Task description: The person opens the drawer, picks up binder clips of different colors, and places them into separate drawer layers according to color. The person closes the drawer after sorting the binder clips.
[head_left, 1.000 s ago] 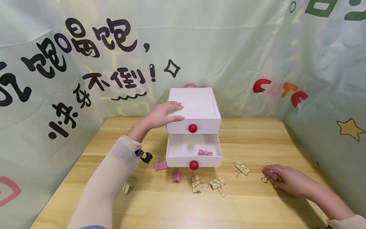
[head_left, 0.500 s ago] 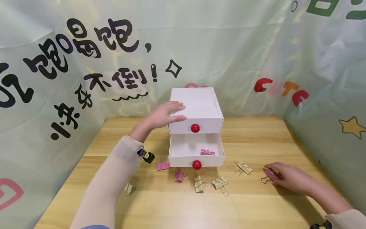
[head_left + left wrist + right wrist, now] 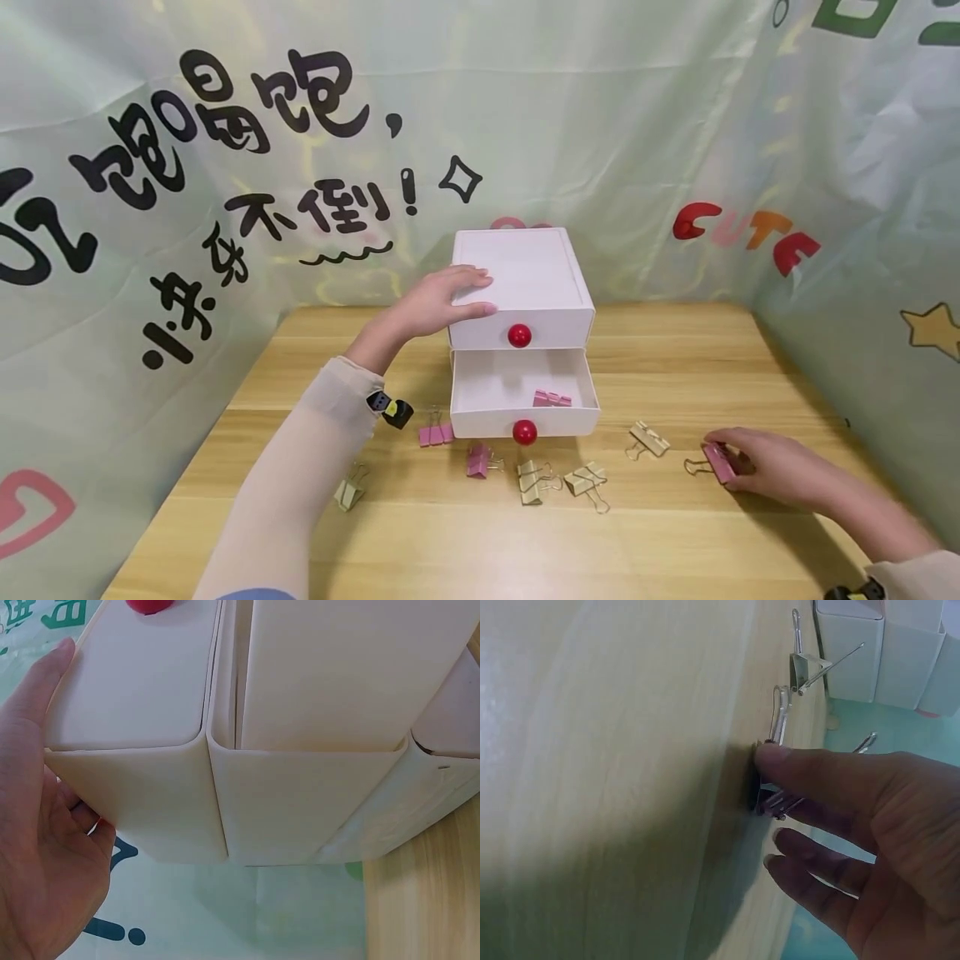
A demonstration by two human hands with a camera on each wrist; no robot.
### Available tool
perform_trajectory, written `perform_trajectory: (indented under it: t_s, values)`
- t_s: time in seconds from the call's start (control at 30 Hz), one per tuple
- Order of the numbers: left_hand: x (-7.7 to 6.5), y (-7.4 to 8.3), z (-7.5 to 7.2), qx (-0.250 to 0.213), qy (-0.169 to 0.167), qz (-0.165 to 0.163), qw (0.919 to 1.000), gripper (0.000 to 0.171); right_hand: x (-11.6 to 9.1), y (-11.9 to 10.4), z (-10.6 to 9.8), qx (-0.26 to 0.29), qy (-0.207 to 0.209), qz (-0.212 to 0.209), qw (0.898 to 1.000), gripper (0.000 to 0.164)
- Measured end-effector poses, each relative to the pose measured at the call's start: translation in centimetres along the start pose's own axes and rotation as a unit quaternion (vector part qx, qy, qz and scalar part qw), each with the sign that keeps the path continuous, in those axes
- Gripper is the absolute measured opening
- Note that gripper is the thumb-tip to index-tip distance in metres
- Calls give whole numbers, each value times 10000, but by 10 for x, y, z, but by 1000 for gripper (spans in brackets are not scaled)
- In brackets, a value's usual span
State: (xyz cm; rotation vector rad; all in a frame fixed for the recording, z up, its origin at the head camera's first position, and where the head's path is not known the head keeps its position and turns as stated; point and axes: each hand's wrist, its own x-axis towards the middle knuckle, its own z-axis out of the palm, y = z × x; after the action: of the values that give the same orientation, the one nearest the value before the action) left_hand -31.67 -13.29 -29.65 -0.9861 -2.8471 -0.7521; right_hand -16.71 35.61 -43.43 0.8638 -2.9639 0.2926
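A white two-tier drawer box (image 3: 525, 271) with red knobs stands mid-table, its lower drawer (image 3: 517, 423) pulled out. My left hand (image 3: 442, 302) rests on the box's top left edge, its fingers extended over the top; in the left wrist view the thumb (image 3: 46, 682) lies along that edge. On the right, my right hand (image 3: 787, 471) pinches a pink binder clip (image 3: 720, 463) between thumb and fingers, low over the table. In the right wrist view the thumb (image 3: 810, 769) covers much of this clip. Another pink binder clip (image 3: 552, 399) lies inside the lower drawer.
Two pink binder clips (image 3: 436, 435) lie by the drawer's front left. Several cream binder clips (image 3: 529, 483) are spread over the wooden table (image 3: 465, 550), one (image 3: 648, 439) between drawer and right hand. A printed cloth (image 3: 600, 142) encloses the back and sides.
The pink binder clip in my right hand has turned, its wire handle now pointing left. The left hand stays on the box. The head view has shifted slightly.
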Motion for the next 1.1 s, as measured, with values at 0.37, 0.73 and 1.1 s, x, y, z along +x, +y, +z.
perform_trajectory:
  t_s: [0.37, 0.73, 1.1]
  values:
    - [4, 0, 0, 35, 18, 109, 9999, 65, 9, -6, -22, 548, 303, 502, 9968, 59]
    - [3, -1, 1, 43, 31, 85, 9999, 65, 25, -19, -34, 1036, 647, 393, 9917, 61]
    - [2, 0, 1, 9, 30, -14, 10000, 65, 63, -51, -58, 1508, 936, 316, 9836, 61]
